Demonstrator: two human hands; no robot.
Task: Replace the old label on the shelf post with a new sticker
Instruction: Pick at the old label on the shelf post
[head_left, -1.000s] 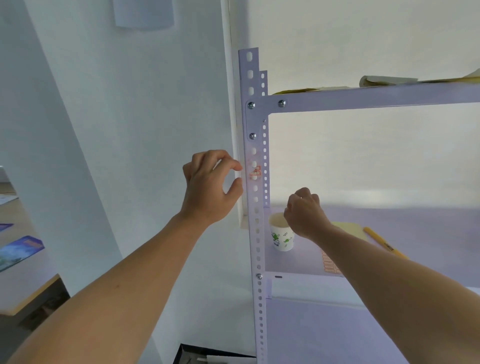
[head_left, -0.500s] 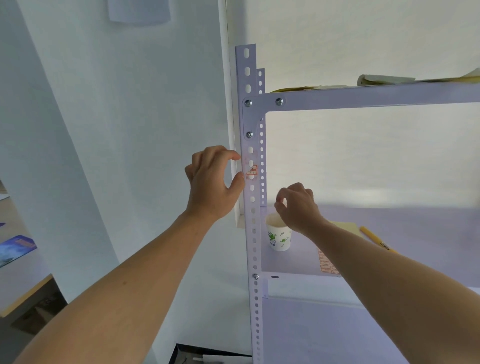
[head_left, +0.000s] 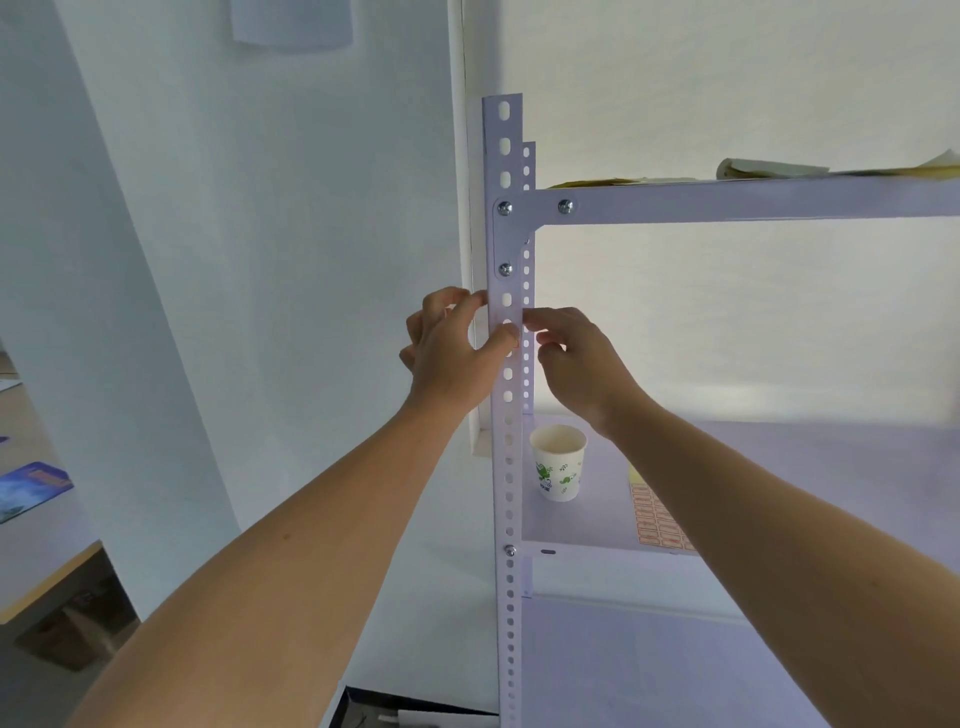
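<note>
Pale lilac shelf post (head_left: 498, 493) punched with oval holes; white paper cup (head_left: 558, 467) printed with green leaves (front-left corner of the lilac shelf (head_left: 857, 452)); orange-red sticker sheet (head_left: 657, 525) at its front edge.

matt painted metal shelf post (head_left: 508, 467), paper cup (head_left: 558, 470)

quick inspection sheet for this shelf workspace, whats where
surface: lower shelf, lilac board
job's things: shelf post upright; old label mostly hidden under left thumb; sticker sheet lying on lower shelf
clutter: paper cup upright beside post; papers on top shelf
grippers: left hand grips post at label; right hand fingertips at post's right edge, hold unclear
cables: nothing seen
surroundings: white wall; desk at left
</note>
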